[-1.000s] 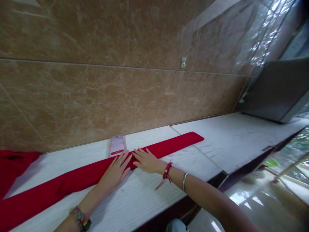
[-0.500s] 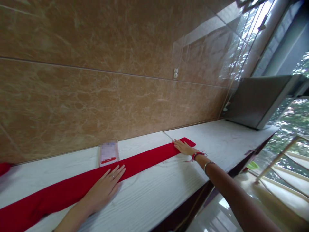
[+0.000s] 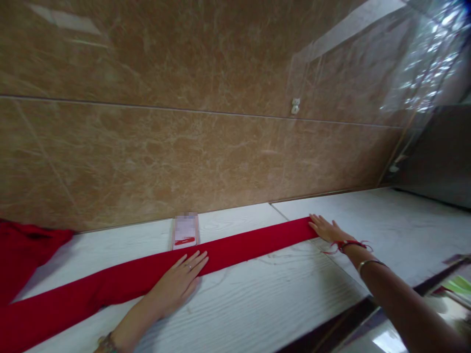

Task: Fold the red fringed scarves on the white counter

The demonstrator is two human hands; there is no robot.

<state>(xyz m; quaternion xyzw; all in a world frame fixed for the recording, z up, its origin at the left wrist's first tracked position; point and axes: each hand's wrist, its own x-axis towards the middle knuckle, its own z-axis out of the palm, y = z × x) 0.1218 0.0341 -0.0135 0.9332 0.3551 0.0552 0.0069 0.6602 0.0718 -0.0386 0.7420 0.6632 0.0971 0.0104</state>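
A long folded strip of red cloth (image 3: pixel 253 245) lies across the white wood-grain tabletop (image 3: pixel 250 299), running from the lower left to the right. My left hand (image 3: pixel 180 279) rests flat on the strip near its middle, fingers stretched out. At the strip's right end my right hand (image 3: pixel 326 228) lies with fingers extended, touching the cloth's end edge. A looser bunch of red cloth (image 3: pixel 29 250) sits at the far left, partly out of view. Just behind the strip, close to my left fingers, is a flat card-like item (image 3: pixel 185 230) with a red band; its upper part is blurred.
A brown marble-tiled wall (image 3: pixel 221 157) rises along the table's back edge, with a small white fitting (image 3: pixel 295 106) on it. A dark grey box-shaped object (image 3: pixel 441 157) stands at the right end. The table's front edge (image 3: pixel 331 326) runs along the lower right.
My right hand has slid to the strip's right end, where cloth showed beyond it before. My left hand stays flat on the strip. The view has turned left, showing more of the bunched cloth.
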